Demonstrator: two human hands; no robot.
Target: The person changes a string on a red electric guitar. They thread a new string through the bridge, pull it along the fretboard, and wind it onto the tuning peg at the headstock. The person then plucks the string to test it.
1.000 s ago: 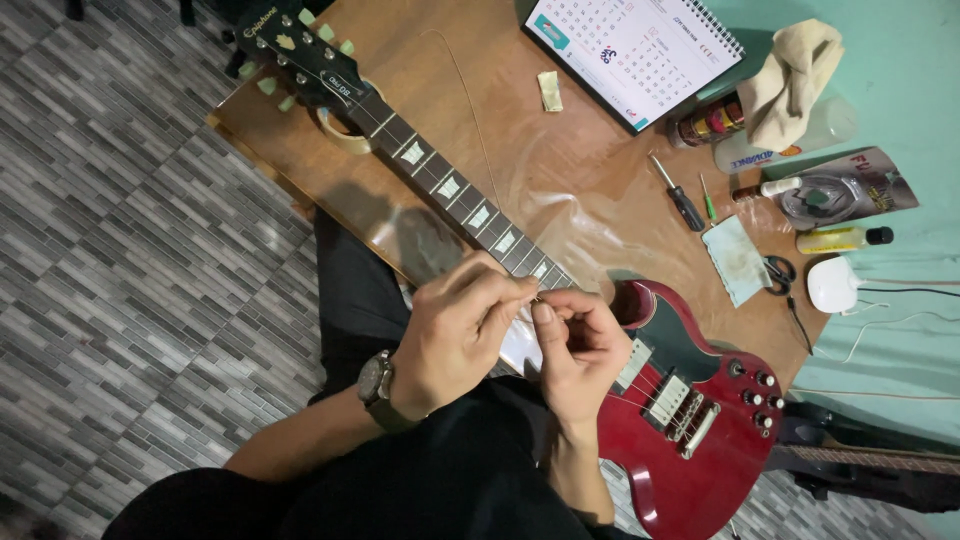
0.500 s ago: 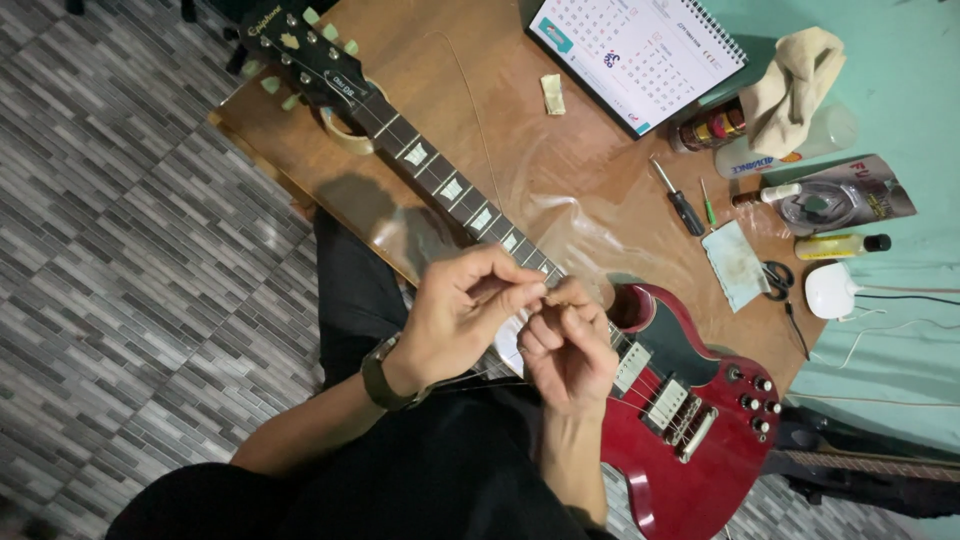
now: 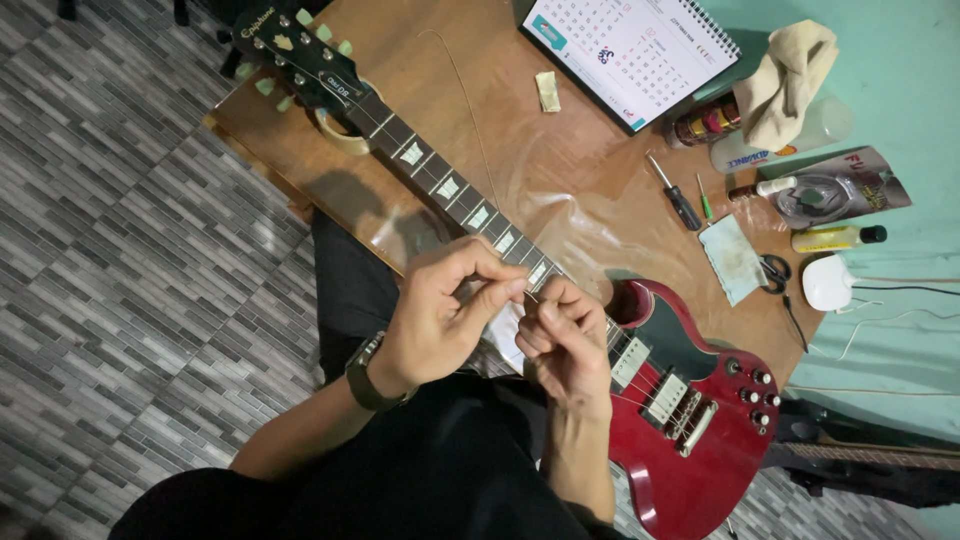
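A white spiral-bound desk calendar (image 3: 632,55) lies at the far edge of the brown wooden desk (image 3: 440,60). Beside it sit a crumpled beige cloth (image 3: 790,75), a black-handled screwdriver (image 3: 675,195), black scissors (image 3: 773,272) and a small yellow bottle with a black cap (image 3: 838,237).

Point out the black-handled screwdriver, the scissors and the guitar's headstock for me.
black-handled screwdriver (image 3: 683,207), head view, on its black handle.
scissors (image 3: 775,270), head view, on the dark finger loops.
headstock (image 3: 300,55), head view, on its black face between the tuners.

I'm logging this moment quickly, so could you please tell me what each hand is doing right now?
Left hand: fingers pinched shut on something small, too small to tell.
Right hand: curled closed over the guitar neck, contents hidden.
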